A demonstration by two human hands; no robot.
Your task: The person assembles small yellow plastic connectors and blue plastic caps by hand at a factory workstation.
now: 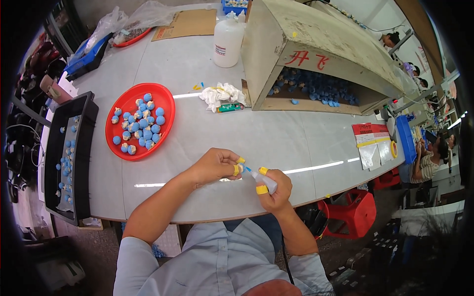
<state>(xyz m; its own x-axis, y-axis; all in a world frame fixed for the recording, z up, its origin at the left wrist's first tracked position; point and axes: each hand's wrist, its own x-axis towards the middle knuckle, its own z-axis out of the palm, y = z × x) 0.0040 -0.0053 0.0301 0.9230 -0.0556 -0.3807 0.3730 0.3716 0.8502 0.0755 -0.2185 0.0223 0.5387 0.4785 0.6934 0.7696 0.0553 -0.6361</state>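
Between the taped fingertips of my left hand [217, 165] is a small blue-and-white piece [241, 168], mostly covered by the fingers. My right hand [277, 191] grips a translucent squeeze bottle [266, 182], tilted so its thin blue tip points at that piece; whether they touch I cannot tell. Yellow tape wraps fingers on both hands. To the left of my left hand stands a round red tray [169, 106] holding several small blue balls [147, 134] with cream-coloured parts.
A black crate [88, 163] with more blue balls lies far left. An open-fronted wooden box [266, 59] with blue pieces stands at the back right, beside a white bottle [227, 47], crumpled tissue [219, 94] and a green tube [230, 107]. Red stools [358, 212] and other people are at right.
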